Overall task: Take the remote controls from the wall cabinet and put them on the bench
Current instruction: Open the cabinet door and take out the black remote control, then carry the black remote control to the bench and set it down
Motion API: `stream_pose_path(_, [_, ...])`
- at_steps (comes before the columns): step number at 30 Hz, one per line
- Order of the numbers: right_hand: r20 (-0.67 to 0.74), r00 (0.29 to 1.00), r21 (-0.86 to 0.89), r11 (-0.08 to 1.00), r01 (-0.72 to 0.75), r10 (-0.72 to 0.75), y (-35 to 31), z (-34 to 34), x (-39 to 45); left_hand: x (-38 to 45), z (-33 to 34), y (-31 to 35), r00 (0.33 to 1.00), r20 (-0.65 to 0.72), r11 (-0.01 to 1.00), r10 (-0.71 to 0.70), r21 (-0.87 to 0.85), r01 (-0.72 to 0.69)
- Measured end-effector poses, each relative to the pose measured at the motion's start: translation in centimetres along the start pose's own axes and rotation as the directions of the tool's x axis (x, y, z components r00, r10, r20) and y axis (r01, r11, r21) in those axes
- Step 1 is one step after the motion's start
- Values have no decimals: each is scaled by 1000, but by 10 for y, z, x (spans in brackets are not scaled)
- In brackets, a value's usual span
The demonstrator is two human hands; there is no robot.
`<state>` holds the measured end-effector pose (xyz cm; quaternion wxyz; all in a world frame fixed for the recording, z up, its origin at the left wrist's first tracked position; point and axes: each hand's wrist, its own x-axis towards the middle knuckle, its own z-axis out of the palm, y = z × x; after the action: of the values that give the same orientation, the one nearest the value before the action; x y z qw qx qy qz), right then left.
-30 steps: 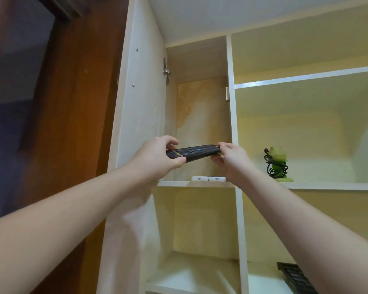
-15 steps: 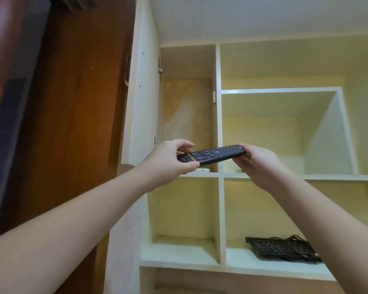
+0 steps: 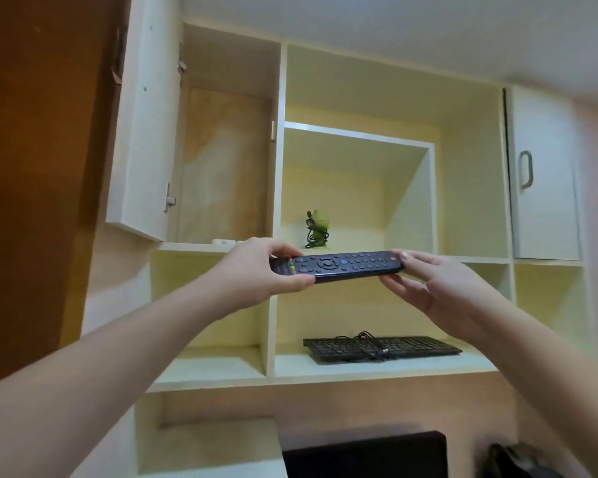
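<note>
A long black remote control [image 3: 339,266] with coloured buttons lies level in the air in front of the wall cabinet [image 3: 279,160]. My left hand [image 3: 256,270] grips its left end, thumb underneath and fingers over the top. My right hand [image 3: 428,288] holds its right end with fingertips on top and thumb below. On the shelf of the open left compartment, small white objects [image 3: 223,241] lie at the front edge; what they are I cannot tell. No bench surface is clearly in view.
The cabinet door [image 3: 142,132] stands open on the left beside a brown wooden panel [image 3: 32,167]. A green figure wrapped in black cable [image 3: 316,229] stands in the middle compartment. A black keyboard [image 3: 380,348] lies on the lower shelf. A closed door [image 3: 542,174] is at right; a dark object [image 3: 363,453] below.
Both hands have drawn the remote out of the cabinet, toward me and lower. The view has pulled back and tilted down, showing the lower shelves and the right-hand door.
</note>
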<state>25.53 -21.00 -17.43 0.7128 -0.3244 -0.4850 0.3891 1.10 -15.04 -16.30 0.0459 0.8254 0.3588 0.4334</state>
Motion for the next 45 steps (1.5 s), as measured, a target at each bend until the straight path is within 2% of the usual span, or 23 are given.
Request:
stream_pose_path(5, [-91,996,-47,999,-16,12,-11,-46,-37,-4,40,27,992,110,993,55,-106,-43])
stream_pose_path(12, [-246,969,1,1000,-6,6,-30,-115,-98,-16,104,82,961,240,979,138,-181,-95])
stream_pose_path(17, [-340,941,18,1000,13,-6,-54,-175,-147,-30,151,138,940,269,950,210,-283,-131])
stream_pose_path(27, [-455,889,72,994,88,-46,-104,-285,-245,-59,241,253,864,370,904,342,-380,-195])
stream_pose_path(33, [-528,847,75,991,108,-53,-109,-334,-292,-75,288,296,802,454,880,388,-442,-176])
stream_pose_path(37, [-591,805,50,993,104,-55,-104,-366,-315,-76,324,316,764,471,864,440,-454,-218])
stream_pose_path(45, [-754,649,-43,994,99,-97,-97,-417,-346,-72,417,350,666,457,767,589,-576,-283])
